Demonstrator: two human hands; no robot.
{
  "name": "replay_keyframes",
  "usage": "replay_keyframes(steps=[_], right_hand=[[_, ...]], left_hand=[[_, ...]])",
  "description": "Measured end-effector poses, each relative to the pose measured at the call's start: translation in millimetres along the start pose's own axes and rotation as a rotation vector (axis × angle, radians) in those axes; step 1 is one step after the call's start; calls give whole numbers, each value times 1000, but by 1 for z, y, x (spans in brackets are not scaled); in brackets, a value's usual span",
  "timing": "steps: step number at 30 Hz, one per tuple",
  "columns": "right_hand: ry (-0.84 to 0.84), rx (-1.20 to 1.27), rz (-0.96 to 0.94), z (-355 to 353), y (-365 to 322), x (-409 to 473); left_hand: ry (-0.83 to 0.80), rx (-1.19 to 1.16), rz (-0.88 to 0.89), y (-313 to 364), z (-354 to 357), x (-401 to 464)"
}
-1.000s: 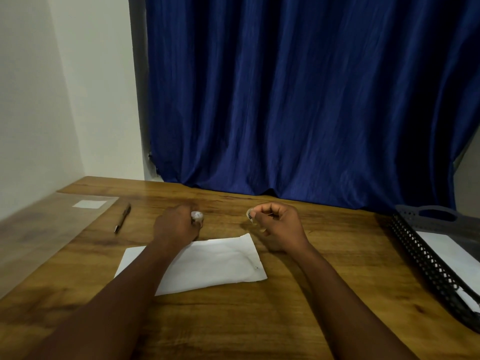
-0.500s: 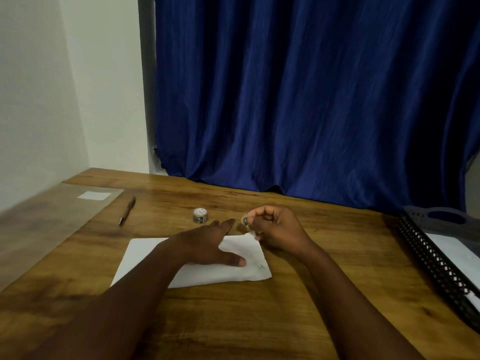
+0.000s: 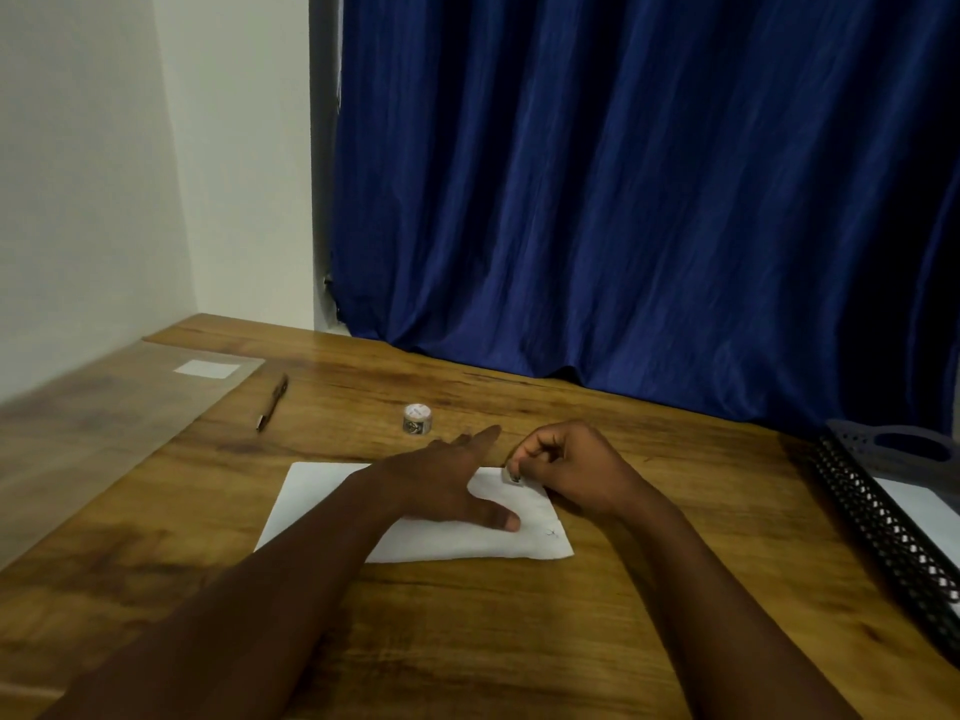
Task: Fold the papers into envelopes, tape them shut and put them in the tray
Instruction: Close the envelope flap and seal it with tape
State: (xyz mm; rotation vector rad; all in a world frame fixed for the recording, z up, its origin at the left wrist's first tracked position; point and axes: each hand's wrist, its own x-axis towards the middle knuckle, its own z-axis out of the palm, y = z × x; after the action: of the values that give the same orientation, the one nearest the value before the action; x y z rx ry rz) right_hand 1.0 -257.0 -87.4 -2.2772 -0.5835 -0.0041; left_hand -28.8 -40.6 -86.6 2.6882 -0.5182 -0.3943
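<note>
Fingers (image 3: pixel 511 472) of the right hand (image 3: pixel 576 472) pinch a small tape piece (image 3: pixel 514 477) onto the folded white paper envelope (image 3: pixel 415 511) mid-table; left hand (image 3: pixel 441 491) presses flat. Taping is underway; the black mesh tray (image 3: pixel 883 517) at the right edge still awaits it.

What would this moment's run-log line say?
left hand: flat on folded white paper | right hand: pinching small tape piece at paper's far edge | small tape roll: standing free on table

wooden table (image 3: pixel 467 641) bears folded paper (image 3: pixel 322 491), tape roll (image 3: pixel 418 419), pen (image 3: pixel 271 409), black tray (image 3: pixel 883 532).
</note>
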Motion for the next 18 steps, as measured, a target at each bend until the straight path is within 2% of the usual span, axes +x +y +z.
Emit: replay_keyframes(steps=[6,18], right_hand=[[-71,15,-4,1,1,4],[-87,-8,5,4,-2,6]], left_hand=[[0,0,1,0,0,1],[-6,7,-1,-1,0,2]])
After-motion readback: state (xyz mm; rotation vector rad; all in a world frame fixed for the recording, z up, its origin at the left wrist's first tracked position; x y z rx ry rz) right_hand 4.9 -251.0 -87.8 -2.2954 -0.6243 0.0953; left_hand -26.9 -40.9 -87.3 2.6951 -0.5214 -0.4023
